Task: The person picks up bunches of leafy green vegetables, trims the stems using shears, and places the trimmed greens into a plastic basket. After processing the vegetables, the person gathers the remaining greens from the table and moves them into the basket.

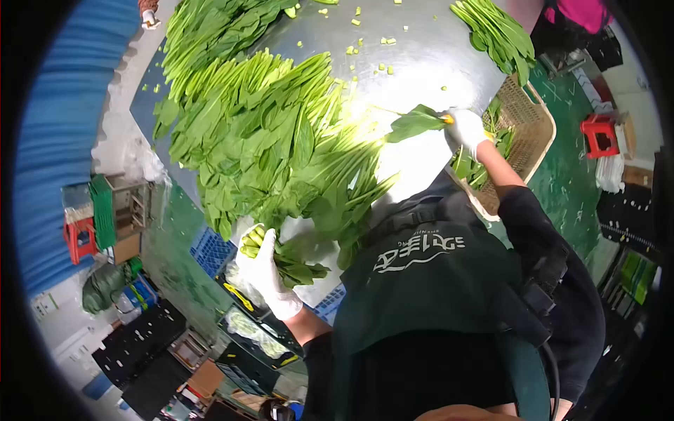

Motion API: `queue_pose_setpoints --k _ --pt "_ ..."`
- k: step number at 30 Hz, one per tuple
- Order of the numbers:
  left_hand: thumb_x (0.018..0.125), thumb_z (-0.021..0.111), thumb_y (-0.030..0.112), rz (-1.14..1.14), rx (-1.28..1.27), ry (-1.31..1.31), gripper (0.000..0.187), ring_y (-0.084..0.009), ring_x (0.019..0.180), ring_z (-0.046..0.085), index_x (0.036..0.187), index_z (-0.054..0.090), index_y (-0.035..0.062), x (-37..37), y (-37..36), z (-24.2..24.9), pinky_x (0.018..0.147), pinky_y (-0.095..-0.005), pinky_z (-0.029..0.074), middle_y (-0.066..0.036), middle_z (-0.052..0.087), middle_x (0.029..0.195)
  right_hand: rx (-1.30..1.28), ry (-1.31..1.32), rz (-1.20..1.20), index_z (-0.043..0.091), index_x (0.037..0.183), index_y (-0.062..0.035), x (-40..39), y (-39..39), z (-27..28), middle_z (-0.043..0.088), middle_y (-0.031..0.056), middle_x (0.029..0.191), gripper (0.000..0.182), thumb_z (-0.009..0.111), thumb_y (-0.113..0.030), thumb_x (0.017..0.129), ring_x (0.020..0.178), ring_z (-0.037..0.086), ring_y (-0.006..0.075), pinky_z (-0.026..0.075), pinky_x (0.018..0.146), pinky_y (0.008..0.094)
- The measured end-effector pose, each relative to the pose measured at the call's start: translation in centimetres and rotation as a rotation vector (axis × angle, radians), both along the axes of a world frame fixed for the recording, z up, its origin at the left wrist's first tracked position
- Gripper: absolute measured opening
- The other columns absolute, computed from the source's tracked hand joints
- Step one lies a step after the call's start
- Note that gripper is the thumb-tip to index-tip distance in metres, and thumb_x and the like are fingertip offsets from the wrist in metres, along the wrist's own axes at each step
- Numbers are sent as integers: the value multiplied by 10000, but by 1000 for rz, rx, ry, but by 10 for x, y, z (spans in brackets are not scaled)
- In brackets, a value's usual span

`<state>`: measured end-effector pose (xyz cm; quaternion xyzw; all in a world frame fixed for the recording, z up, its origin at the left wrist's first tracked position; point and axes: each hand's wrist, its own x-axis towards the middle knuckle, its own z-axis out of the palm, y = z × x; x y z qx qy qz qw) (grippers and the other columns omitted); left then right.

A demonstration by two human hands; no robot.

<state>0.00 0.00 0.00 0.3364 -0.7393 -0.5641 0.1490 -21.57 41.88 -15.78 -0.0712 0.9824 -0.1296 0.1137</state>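
Observation:
My left hand [265, 274], in a white glove, is closed around a small bunch of leafy greens [298, 270], its pale cut stem ends [251, 242] showing above the thumb. It is at the near left edge of the metal table, beside a large heap of leafy greens [253, 133]. My right hand [465, 130], also gloved, is closed at the right side of the table. A single green leaf [419, 124] sticks out leftward from its fingers. Something small and orange-yellow [448, 119] shows at the fingertips; I cannot make out what it is.
Cut stem pieces [387, 41] are scattered on the metal table [421, 67]. Another bunch of greens [495, 35] lies at the far right corner. A beige plastic basket [537, 133] holding leaves stands below the right edge. Blue crates [210, 252] are at the left. Another person's hand [149, 19] is at upper left.

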Motion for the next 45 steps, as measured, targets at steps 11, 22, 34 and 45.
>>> queue_pose_setpoints --k 11,22,34,45 --pt "734 699 -17 -147 171 -33 260 -60 590 518 985 629 -10 -38 36 -20 538 -195 434 -1 585 781 -808 -336 133 612 1073 -71 25 -100 46 564 170 1165 301 570 -89 776 1058 547 312 441 897 354" --pt "763 685 23 97 -115 -84 217 -90 714 528 973 629 9 17 -11 -12 668 -229 449 -16 599 814 -1259 -616 -269 589 1046 -41 13 -89 97 602 21 765 289 672 -202 821 601 520 73 428 554 214" --pt "688 717 22 -377 -683 203 211 -212 716 607 877 623 27 -54 79 -2 694 -285 484 -92 635 808 -1173 -457 -221 612 932 -36 30 -101 95 556 -10 685 225 689 -212 815 546 473 46 380 486 193" --pt "651 780 183 -746 -569 33 250 -261 580 576 819 659 43 -120 136 -24 574 -328 466 -107 615 687 -1117 -488 20 411 1367 -89 59 -101 130 615 75 890 556 586 -192 849 691 566 126 488 618 239"
